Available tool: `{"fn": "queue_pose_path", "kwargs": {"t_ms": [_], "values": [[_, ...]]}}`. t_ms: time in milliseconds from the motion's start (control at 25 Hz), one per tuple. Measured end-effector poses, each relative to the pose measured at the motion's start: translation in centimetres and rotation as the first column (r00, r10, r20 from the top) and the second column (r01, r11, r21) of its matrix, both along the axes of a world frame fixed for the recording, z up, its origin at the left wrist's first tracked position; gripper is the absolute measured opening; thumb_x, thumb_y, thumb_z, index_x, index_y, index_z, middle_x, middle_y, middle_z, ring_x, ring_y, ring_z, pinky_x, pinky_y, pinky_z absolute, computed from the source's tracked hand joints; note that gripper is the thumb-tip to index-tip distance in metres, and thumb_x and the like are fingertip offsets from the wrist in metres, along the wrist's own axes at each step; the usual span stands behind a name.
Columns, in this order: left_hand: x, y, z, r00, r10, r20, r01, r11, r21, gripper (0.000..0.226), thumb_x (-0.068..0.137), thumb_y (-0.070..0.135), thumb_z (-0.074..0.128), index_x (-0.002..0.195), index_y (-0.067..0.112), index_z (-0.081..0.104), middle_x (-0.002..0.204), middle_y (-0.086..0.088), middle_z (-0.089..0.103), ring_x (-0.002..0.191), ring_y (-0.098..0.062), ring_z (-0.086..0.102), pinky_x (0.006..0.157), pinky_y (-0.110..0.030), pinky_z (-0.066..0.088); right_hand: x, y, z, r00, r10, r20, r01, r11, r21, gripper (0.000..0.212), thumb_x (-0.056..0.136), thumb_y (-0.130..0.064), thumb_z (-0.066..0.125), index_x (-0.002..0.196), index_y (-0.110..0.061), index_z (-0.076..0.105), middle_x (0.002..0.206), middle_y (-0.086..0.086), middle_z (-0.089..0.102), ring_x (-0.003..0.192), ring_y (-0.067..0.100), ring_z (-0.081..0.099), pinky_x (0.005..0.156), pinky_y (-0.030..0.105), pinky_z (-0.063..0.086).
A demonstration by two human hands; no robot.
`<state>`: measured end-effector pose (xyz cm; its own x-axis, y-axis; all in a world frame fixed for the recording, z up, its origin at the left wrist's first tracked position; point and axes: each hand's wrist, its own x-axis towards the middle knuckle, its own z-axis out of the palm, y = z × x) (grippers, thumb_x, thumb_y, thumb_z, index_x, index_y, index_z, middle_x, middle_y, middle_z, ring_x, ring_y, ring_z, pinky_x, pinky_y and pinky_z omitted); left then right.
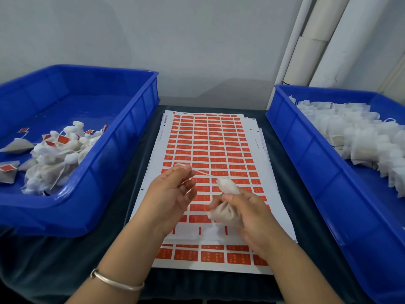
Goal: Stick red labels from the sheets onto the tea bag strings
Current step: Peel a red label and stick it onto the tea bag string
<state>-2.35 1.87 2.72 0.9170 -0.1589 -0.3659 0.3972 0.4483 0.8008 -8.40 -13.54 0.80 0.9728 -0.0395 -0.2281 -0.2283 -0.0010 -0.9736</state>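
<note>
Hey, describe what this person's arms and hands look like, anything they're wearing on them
Both forearms are bare, with no sleeves in view. The left wrist carries a thin silver bangle. The left hand and right hand wear no gloves, and no rings or watch are visible. The fingernails look short and unpainted.

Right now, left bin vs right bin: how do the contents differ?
Left bin: loose heap of tea bags with red labels on them, much bare floor. Right bin: denser pile of white bags, no labels visible. Both are blue plastic trays flanking the label sheets.
</note>
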Motion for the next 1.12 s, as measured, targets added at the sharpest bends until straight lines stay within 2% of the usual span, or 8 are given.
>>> {"fn": "queue_pose_path", "kwargs": {"t_ms": [80, 160, 320, 400, 520, 680, 840, 1120], "values": [[-0.4, 0.3, -0.7, 1.000, 0.031, -0.003, -0.031, 0.998, 0.061, 0.012, 0.089, 0.022, 0.062, 0.092, 0.013, 0.069, 0.083, -0.005, 0.072, 0.071, -0.016, 0.068, 0.062, -0.026, 0.054, 0.0, -0.5, 0.1, 0.999, -0.027, -0.018, 0.032, 0.929, 0.368, 0.017, 0.085, -0.024, 0.060, 0.078, -0.019, 0.074, 0.085, 0.000, 0.070, 0.089, 0.015, 0.067, 0.077, 0.030, 0.055], [-1.3, 0.4, -1.2, 1.000, 0.014, 0.016, -0.017, 0.982, 0.188, 0.015, 0.088, 0.021, 0.062, 0.077, 0.017, 0.072, 0.080, -0.005, 0.071, 0.074, -0.018, 0.067, 0.067, -0.028, 0.055, 0.4, -0.9, 0.2, 0.994, -0.077, -0.079, 0.110, 0.743, 0.661, 0.017, 0.070, -0.021, 0.069, 0.084, -0.015, 0.075, 0.078, 0.006, 0.069, 0.076, 0.015, 0.069, 0.069, 0.034, 0.056], [-4.2, 0.1, -1.9, 0.928, -0.246, 0.279, 0.002, 0.754, 0.657, 0.017, 0.083, 0.018, 0.068, 0.068, 0.026, 0.069, 0.072, 0.016, 0.068, 0.072, -0.001, 0.064, 0.056, -0.008, 0.047, 0.5, -1.2, 0.2, 0.997, -0.070, -0.021, 0.060, 0.634, 0.771, 0.029, 0.069, -0.015, 0.077, 0.098, -0.015, 0.073, 0.093, 0.009, 0.071, 0.078, 0.017, 0.070, 0.063, 0.033, 0.056], [-5.1, 0.2, -1.5, 0.812, -0.417, 0.408, -0.070, 0.624, 0.778, 0.021, 0.082, 0.021, 0.068, 0.070, 0.037, 0.064, 0.075, 0.028, 0.064, 0.081, 0.010, 0.058, 0.063, -0.001, 0.043, 0.3, -1.1, 0.5, 0.999, 0.000, 0.052, -0.034, 0.752, 0.658, 0.035, 0.069, -0.012, 0.079, 0.102, -0.022, 0.073, 0.109, 0.006, 0.069, 0.091, 0.019, 0.069, 0.069, 0.032, 0.055], [-5.4, 0.5, -0.5, 0.611, -0.562, 0.558, -0.270, 0.514, 0.814, 0.019, 0.081, 0.023, 0.069, 0.074, 0.040, 0.063, 0.082, 0.033, 0.056, 0.090, 0.004, 0.055, 0.069, -0.006, 0.043, -0.1, -1.1, 0.6, 0.994, 0.049, 0.101, -0.073, 0.965, 0.253, 0.035, 0.076, -0.015, 0.070, 0.105, -0.035, 0.069, 0.109, -0.007, 0.068, 0.106, 0.016, 0.062, 0.083, 0.033, 0.055], [-4.2, 0.2, 0.9, 0.425, -0.658, 0.622, -0.370, 0.500, 0.783, 0.009, 0.082, 0.021, 0.066, 0.086, 0.025, 0.072, 0.112, 0.020, 0.045, 0.105, -0.002, 0.045, 0.086, -0.014, 0.036, -0.6, -0.9, 1.3, 0.980, 0.147, 0.136, -0.119, 0.973, -0.198, 0.033, 0.084, -0.018, 0.066, 0.095, -0.049, 0.065, 0.088, -0.019, 0.066, 0.090, 0.002, 0.062, 0.074, 0.021, 0.054], [-3.3, -0.9, 1.5, 0.467, -0.667, 0.581, -0.205, 0.557, 0.805, 0.019, 0.090, 0.021, 0.057, 0.084, 0.039, 0.055, 0.108, 0.039, 0.031, 0.108, 0.008, 0.041, 0.080, 0.001, 0.037, -0.7, -0.3, 2.2, 0.954, 0.273, 0.125, -0.233, 0.936, -0.263, 0.039, 0.083, -0.008, 0.063, 0.082, -0.047, 0.065, 0.081, -0.017, 0.066, 0.085, 0.006, 0.064, 0.079, 0.026, 0.055], [-3.1, -1.8, 0.4, 0.722, -0.463, 0.514, -0.108, 0.659, 0.745, 0.019, 0.093, 0.029, 0.051, 0.076, 0.036, 0.050, 0.081, 0.018, 0.057, 0.079, 0.003, 0.057, 0.061, -0.006, 0.046, -0.9, 1.0, 1.6, 0.946, 0.154, 0.286, -0.059, 0.947, -0.316, 0.024, 0.083, -0.017, 0.067, 0.082, -0.041, 0.061, 0.083, -0.023, 0.063, 0.080, -0.004, 0.060, 0.056, 0.008, 0.047]]}}
